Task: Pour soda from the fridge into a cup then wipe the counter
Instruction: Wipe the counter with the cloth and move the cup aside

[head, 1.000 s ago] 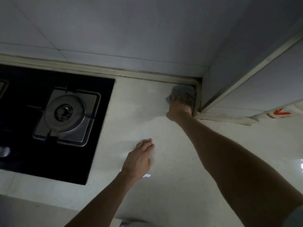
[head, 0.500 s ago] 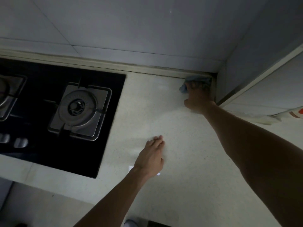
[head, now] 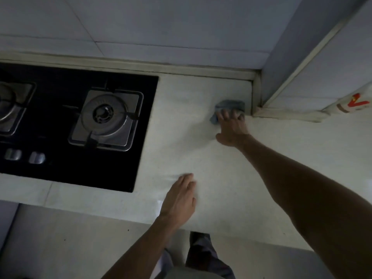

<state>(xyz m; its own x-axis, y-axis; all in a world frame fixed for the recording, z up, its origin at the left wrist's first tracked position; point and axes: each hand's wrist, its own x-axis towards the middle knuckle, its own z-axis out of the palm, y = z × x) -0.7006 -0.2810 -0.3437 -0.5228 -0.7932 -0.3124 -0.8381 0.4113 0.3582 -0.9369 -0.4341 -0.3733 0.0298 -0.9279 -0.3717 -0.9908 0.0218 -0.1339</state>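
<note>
A crumpled blue-grey cloth (head: 228, 105) lies on the pale counter (head: 201, 150) beside the protruding wall corner at the back right. My right hand (head: 231, 126) presses down on the cloth with fingers spread over it, arm stretched out from the lower right. My left hand (head: 179, 200) rests flat, palm down, on the counter near its front edge, holding nothing. No soda or cup is in view.
A black glass gas hob (head: 112, 158) with a steel burner (head: 105, 116) and two knobs (head: 24, 156) fills the counter's left side. Tiled wall runs along the back. A white item with red marking (head: 354, 105) lies at the far right. Floor shows below the counter edge.
My right hand has drawn the cloth back from the far wall corner toward me along the side wall. The left hand stays planted on the counter. The view has shifted.
</note>
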